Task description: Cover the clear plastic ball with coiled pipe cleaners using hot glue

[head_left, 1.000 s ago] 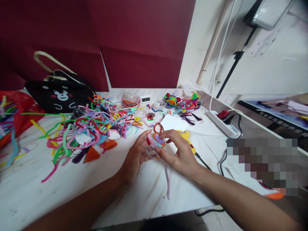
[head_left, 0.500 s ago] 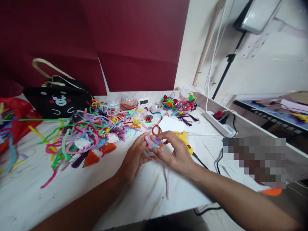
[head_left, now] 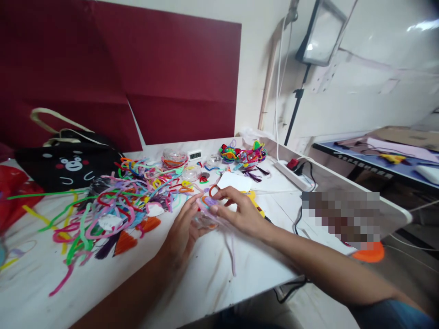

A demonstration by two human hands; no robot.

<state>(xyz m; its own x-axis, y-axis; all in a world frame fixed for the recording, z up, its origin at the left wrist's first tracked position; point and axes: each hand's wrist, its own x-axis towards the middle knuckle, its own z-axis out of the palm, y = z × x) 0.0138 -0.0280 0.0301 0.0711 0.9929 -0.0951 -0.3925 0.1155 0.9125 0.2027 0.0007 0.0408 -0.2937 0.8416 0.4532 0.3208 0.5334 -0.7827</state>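
Above the table's front part, my left hand is closed round the side of a clear plastic ball with coiled pastel pipe cleaners on its top. My right hand has thumb and forefinger pinched on a lavender pipe cleaner at the coil. Its loose tail hangs down toward the tabletop. An orange-brown loop stands up by the right fingertips. The fingers hide part of the ball. Just beyond my right hand lie a yellow glue gun and a white sheet of paper.
A tangled heap of pipe cleaners and orange tassels spreads to the left, before a black bag. Finished-looking colourful balls, clear shells and a small clock stand behind. A power strip lies right.
The camera has turned to the right, so the table's contents sit farther left in view. Both hands stay on the ball, with the right fingers still at the coil.
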